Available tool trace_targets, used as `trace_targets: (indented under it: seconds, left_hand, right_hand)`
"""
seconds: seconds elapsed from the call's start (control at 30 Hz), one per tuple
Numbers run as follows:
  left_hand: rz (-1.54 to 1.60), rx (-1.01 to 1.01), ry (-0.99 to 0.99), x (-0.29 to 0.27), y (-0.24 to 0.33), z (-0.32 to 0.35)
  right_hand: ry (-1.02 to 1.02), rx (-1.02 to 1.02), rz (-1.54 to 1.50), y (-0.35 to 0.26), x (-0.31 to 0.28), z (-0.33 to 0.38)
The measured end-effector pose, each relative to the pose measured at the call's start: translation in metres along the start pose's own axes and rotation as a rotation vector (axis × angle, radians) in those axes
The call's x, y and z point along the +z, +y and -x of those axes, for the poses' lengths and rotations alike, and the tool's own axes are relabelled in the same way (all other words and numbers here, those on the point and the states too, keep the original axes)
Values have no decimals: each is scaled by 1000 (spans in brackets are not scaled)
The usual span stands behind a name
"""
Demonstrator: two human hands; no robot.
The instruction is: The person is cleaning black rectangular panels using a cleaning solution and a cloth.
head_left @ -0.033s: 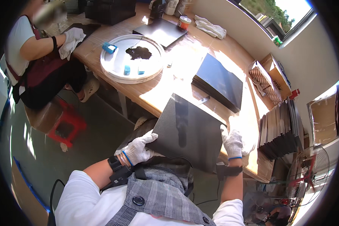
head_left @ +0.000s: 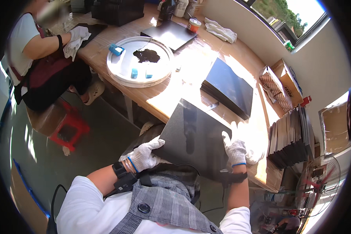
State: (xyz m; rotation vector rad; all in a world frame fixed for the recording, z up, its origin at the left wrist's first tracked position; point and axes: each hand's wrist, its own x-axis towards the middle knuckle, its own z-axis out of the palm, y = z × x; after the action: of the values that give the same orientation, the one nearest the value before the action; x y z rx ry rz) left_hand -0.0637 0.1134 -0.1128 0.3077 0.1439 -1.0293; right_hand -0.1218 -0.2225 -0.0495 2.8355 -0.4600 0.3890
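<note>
A flat, dark grey rectangular panel (head_left: 193, 138) with a matte face is held tilted, its far corner raised over the near edge of the wooden table (head_left: 163, 99) and its near edge dropped toward the person's lap. It hangs partly off that table edge, with a dim vertical reflection running down the middle of its face. The gloved left hand (head_left: 144, 155) grips its lower left corner below the table edge, and the gloved right hand (head_left: 234, 149) clasps its right edge beside the table's sunlit part.
</note>
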Motion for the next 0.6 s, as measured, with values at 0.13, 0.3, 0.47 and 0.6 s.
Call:
trace_targets:
  seconds: [0.13,0.3,0.47,0.6]
  left_hand:
    - [-260,-76,-1,14,9,3]
    - [-361,-137,67,12,17,11]
    - [-377,-105,-37,11,25,-18]
    - [-400,-91,-23,22,38,-44]
  right_hand:
    - [-183,-66,-90,-29,35,-9]
    - [-119,-109,-217,-22,44,-9]
    - [-71,-121,-514,-24,0,-1]
    - [-59,-11,-1099,-27,-34,13]
